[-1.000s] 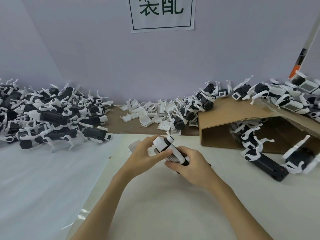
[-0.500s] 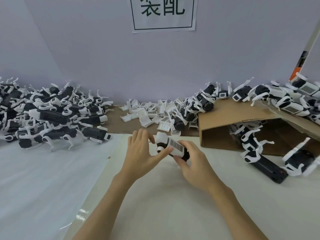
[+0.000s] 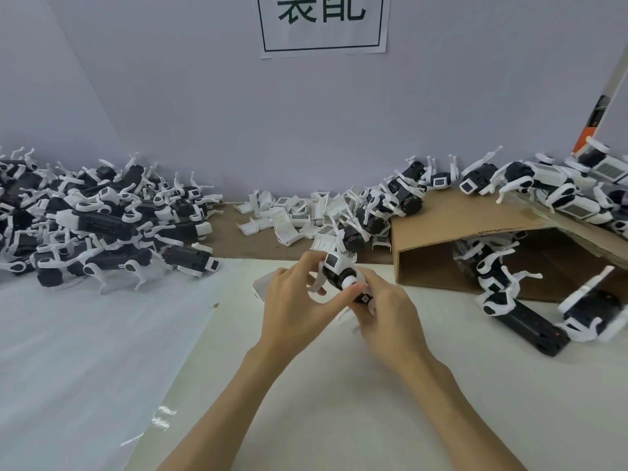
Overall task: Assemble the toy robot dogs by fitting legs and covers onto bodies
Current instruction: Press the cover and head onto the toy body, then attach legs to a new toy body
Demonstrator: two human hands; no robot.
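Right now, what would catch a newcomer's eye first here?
Two bare hands, left hand and right hand, grip one black-and-white toy robot dog at centre. A big heap of black-and-white toy dogs fills the table's left; loose white plastic covers lie behind.

Black-and-white toy dog (image 3: 339, 271), brown cardboard box (image 3: 452, 220), white covers (image 3: 299, 217) with barcode stripes

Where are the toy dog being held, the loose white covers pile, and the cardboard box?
toy dog (image 3: 341, 271): head view, on its white and black body between both hands.
white covers pile (image 3: 299, 219): head view, on a barcoded cover mid-pile.
cardboard box (image 3: 452, 215): head view, on its bare top flap.
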